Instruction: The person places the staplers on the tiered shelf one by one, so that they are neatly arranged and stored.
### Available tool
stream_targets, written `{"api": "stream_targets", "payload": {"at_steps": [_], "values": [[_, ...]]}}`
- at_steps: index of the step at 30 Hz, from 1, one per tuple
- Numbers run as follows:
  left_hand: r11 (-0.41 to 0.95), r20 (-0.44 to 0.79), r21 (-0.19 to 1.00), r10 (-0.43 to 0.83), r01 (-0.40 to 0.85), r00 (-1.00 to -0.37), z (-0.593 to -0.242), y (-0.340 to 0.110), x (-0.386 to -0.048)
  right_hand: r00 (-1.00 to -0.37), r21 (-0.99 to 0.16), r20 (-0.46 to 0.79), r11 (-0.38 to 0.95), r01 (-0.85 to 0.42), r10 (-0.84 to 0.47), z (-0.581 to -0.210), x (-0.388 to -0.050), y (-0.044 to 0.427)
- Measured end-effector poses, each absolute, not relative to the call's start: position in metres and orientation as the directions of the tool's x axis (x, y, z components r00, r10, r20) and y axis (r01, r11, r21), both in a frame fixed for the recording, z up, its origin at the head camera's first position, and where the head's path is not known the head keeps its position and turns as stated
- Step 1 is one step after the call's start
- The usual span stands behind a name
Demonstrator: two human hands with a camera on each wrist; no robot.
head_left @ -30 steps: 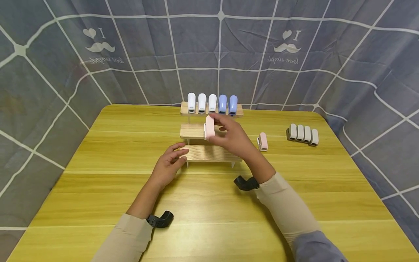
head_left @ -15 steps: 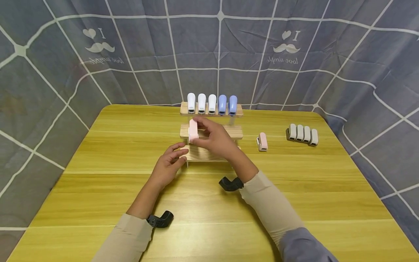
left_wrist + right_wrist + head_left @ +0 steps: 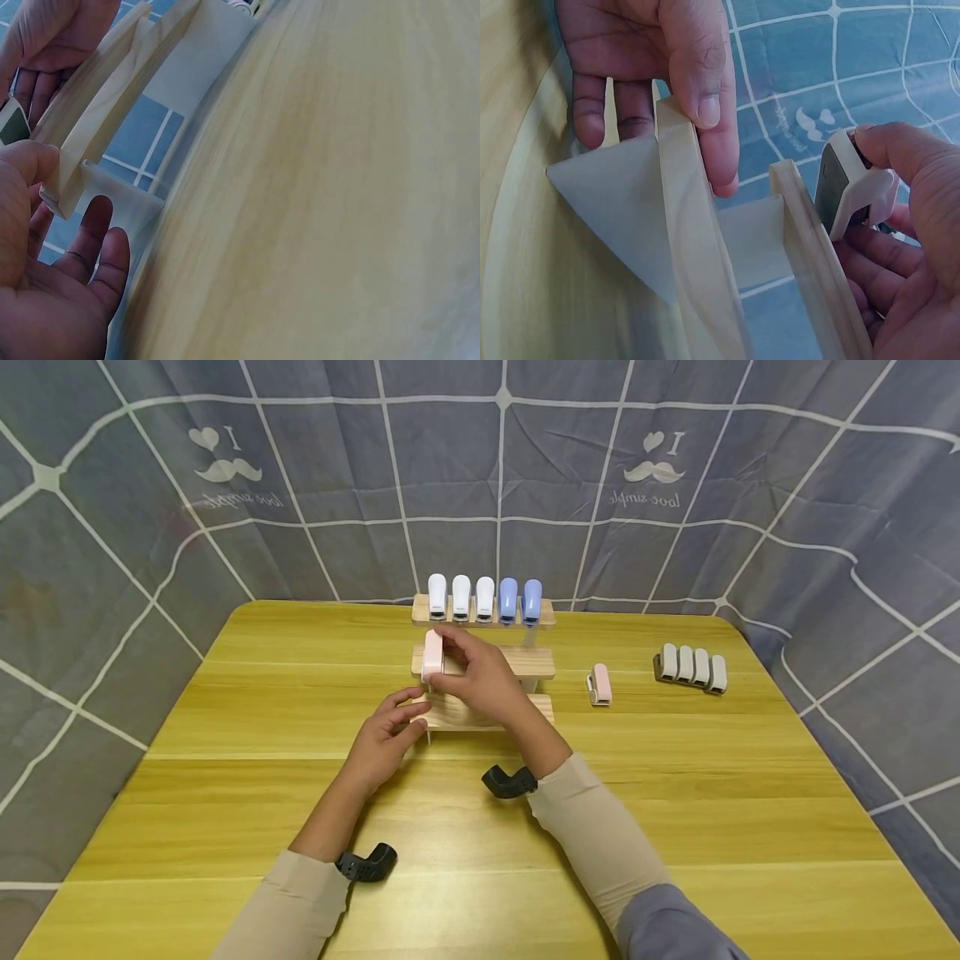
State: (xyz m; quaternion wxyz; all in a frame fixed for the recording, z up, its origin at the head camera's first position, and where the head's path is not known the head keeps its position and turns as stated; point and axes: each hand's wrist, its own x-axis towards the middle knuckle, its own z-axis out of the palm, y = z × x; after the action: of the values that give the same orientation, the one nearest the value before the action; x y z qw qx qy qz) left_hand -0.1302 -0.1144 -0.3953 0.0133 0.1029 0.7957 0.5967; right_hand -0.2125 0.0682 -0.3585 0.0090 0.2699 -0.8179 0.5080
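Observation:
My right hand (image 3: 483,681) pinches a small pink stapler (image 3: 432,656) between thumb and fingers at the left end of the middle shelf (image 3: 517,662) of a three-tier wooden stand. In the right wrist view the stapler (image 3: 844,184) has its dark base against the shelf board. Whether it rests its full weight there I cannot tell. My left hand (image 3: 382,747) holds the left end of the lowest shelf (image 3: 491,714); its thumb lies on the front edge, other fingers behind and below. A row of white staplers (image 3: 461,598) and two blue staplers (image 3: 507,602) stands on the top shelf.
Another pink stapler (image 3: 600,685) stands on the wooden table (image 3: 262,710), right of the stand. Farther right, several greyish-white staplers (image 3: 693,668) stand side by side. A grey-blue curtain (image 3: 450,460) with white lines hangs close behind the stand.
My right hand has carried the pink stapler leftward, from the middle shelf's centre to its left end. The left hand has kept its place on the lowest shelf.

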Motion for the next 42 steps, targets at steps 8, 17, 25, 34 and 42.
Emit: {"api": "stream_targets", "payload": {"at_steps": [8, 17, 25, 34, 42], "values": [[0.268, 0.106, 0.951, 0.176, 0.152, -0.979, -0.3945, -0.1135, -0.1299, -0.867, -0.801, 0.280, 0.397, -0.447, -0.412, -0.3598, -0.2105, 0.0656], [0.268, 0.100, 0.952, 0.179, 0.147, -0.979, -0.3946, -0.1143, -0.1300, -0.874, -0.738, 0.279, 0.494, -0.460, -0.397, -0.3586, -0.2096, 0.0666], [0.259, 0.096, 0.955, 0.182, 0.142, -0.979, -0.3944, -0.1140, -0.1296, -0.877, -0.715, 0.289, 0.523, -0.464, -0.384, -0.3590, -0.2090, 0.0652], [0.261, 0.091, 0.955, 0.183, 0.138, -0.979, -0.3943, -0.1146, -0.1302, -0.870, -0.680, 0.331, 0.547, -0.489, -0.365, -0.3627, -0.2117, 0.0624], [0.264, 0.103, 0.953, 0.185, 0.150, -0.977, -0.3941, -0.1147, -0.1298, -0.868, -0.659, 0.365, 0.565, -0.496, -0.336, -0.3617, -0.2102, 0.0605]]}}
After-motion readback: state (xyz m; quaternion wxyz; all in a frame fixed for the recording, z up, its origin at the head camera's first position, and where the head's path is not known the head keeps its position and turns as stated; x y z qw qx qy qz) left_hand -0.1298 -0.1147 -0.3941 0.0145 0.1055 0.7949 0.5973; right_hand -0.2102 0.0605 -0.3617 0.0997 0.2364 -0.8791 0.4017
